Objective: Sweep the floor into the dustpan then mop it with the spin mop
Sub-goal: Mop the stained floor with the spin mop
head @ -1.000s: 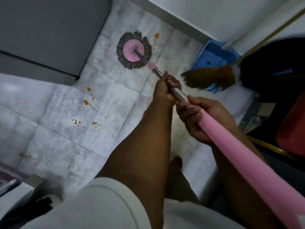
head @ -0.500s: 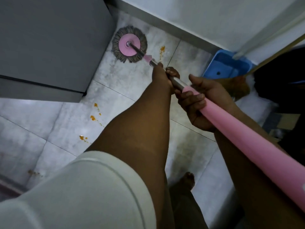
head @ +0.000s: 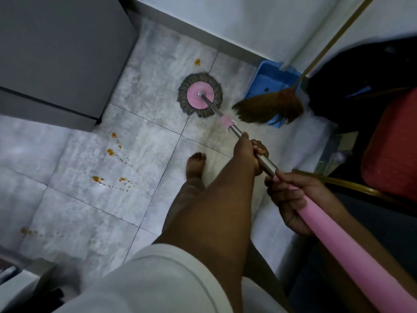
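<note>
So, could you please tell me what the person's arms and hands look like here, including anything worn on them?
Both forearms are bare, and so are the left hand and the right hand: no gloves, rings, watch or bracelet show. The left arm comes out of a loose, short white sleeve with a stitched hem. The right upper arm is out of view.

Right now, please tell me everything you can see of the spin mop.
The spin mop has a round pink disc ringed by grey-brown strands, lying flat on the pale floor tiles beside the broom. Its shaft slants toward the person: bare metal, a pink collar, metal again, then a pink sleeve. The left hand grips the metal part, the right hand the sleeve's start.
</note>
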Motion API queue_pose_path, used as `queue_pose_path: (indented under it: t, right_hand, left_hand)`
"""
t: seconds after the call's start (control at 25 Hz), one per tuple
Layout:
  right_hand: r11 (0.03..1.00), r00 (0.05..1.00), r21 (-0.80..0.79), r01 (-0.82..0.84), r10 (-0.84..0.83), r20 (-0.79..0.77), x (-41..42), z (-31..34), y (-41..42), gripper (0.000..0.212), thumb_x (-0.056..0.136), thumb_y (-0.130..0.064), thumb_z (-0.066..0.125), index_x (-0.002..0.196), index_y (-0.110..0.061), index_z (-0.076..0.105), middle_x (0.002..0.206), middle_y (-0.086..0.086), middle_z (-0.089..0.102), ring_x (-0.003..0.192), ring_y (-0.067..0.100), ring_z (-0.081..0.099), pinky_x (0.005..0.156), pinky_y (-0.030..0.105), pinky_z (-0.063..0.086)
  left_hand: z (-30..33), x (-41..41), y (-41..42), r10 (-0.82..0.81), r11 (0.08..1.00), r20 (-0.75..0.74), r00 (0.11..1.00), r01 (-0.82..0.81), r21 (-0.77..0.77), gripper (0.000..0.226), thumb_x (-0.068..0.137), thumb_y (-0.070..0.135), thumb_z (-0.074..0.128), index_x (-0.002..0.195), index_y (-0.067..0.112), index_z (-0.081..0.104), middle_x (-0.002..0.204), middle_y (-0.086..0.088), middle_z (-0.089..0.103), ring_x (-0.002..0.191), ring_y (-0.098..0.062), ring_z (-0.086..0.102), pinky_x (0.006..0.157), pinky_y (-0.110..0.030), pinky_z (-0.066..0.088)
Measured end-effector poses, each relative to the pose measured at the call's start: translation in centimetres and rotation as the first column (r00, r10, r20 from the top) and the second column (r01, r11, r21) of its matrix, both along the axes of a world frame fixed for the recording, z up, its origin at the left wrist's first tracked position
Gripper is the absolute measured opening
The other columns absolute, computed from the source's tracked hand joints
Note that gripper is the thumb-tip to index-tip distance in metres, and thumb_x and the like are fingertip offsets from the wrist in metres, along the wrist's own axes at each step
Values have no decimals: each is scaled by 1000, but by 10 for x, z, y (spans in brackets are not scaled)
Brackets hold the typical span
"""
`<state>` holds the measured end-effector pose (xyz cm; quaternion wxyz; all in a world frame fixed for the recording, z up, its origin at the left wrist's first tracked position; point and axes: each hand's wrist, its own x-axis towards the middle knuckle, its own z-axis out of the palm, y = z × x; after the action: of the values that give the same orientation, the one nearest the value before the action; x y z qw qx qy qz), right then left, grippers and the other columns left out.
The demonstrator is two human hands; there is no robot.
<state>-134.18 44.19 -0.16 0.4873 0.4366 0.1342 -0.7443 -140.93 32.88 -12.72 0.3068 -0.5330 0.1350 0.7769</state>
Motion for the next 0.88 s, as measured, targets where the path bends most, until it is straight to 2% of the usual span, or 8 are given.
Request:
queue_pose_path:
  t: [0.16, 0.32, 0.4, 0.52, 0.64, 0.88]
  right_hand:
    - [1000, 1000, 12, 13, -13, 2, -17, -5, -10, 14, 81, -18, 61, 89, -9, 54, 56, -4, 48, 35, 4, 46, 32, 11, 39]
    - [999, 999, -36, -16, 14, -40, -77, -18, -41, 37, 66, -5, 82, 89, -9, 53, 56, -6, 45, 36, 4, 46, 33, 11, 38]
    - [998, 998, -54, -34, 31, -59, -115, -27, -63, 42, 61, -1, 84, 87, -9, 52, 56, -7, 44, 36, 4, 46, 33, 11, 37]
    - [997, 993, -23, -80, 78, -84, -167, -41, -98, 34, 66, -6, 81, 85, -9, 53, 56, -7, 43, 36, 4, 46, 33, 11, 39]
    - [990, 984, 8, -144, 144, -104, -206, -50, -126, 15, 82, -17, 66, 82, -9, 54, 54, -7, 43, 35, 3, 45, 34, 8, 37]
    - [967, 959, 28, -252, 253, -125, -248, -64, -178, 18, 87, -21, 57, 73, -12, 51, 51, -8, 43, 35, 2, 41, 36, 7, 34]
  left_hand:
    - [-6, -19, -9, -12, 1000, -7, 1000, 12, 8, 49, 100, 44, 47, 61, 17, 34, 38, 5, 31, 24, -7, 28, 30, -10, 24]
    - [-15, -81, -41, -10, 1000, -47, 999, 9, -26, 47, 101, 41, 46, 62, 18, 33, 36, 5, 30, 23, -6, 27, 28, -10, 23]
    - [-22, -119, -63, -23, 999, -58, 998, 20, -50, 47, 100, 42, 46, 61, 19, 33, 35, 6, 30, 23, -7, 27, 31, -8, 24]
    - [-32, -169, -98, 18, 995, -75, 997, -25, -92, 49, 99, 43, 47, 59, 19, 32, 33, 6, 31, 22, -8, 28, 34, -5, 28]
    - [-37, -206, -128, 82, 990, -81, 993, -90, -112, 50, 99, 42, 48, 58, 19, 32, 32, 5, 31, 21, -8, 28, 34, -4, 30]
    - [-48, -240, -186, 142, 980, -93, 985, -153, -128, 50, 101, 43, 44, 59, 20, 30, 29, 5, 29, 18, -8, 28, 32, -3, 27]
